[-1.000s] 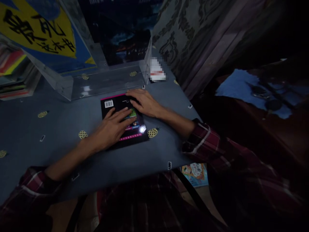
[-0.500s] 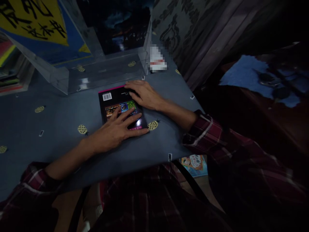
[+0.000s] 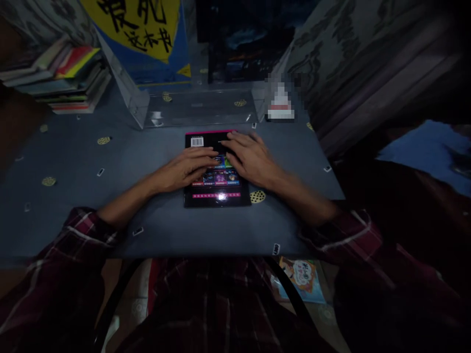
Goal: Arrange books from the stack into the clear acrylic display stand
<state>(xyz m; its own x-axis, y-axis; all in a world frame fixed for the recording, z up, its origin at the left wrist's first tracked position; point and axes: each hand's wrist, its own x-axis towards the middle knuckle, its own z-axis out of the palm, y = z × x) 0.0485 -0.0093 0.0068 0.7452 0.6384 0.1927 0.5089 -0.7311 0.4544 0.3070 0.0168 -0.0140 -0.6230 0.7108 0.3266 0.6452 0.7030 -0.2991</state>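
Observation:
A black book (image 3: pixel 217 196) with pink edging lies flat on the desk, its barcode side up and small colourful pictures across its middle. My left hand (image 3: pixel 184 169) rests over the book's left half, fingers stretched out toward the middle. Lying over the upper right part is my right hand (image 3: pixel 252 157), its fingers extended and a little apart. Both hands touch or nearly touch the cover and hide part of the pictures. Neither one grips anything.
Behind the book stands a clear acrylic stand (image 3: pixel 198 115) with a yellow-and-blue book (image 3: pixel 147 63) and a dark picture (image 3: pixel 253 44). A stack of books (image 3: pixel 73 78) is at the back left. Blue cloth (image 3: pixel 427 152) lies to the right. A picture book (image 3: pixel 301 279) lies below the desk.
The view has turned left and levelled. My left hand has moved up from the book's lower part, so the lower pictures and pink strip now show. The right hand stays on the upper right.

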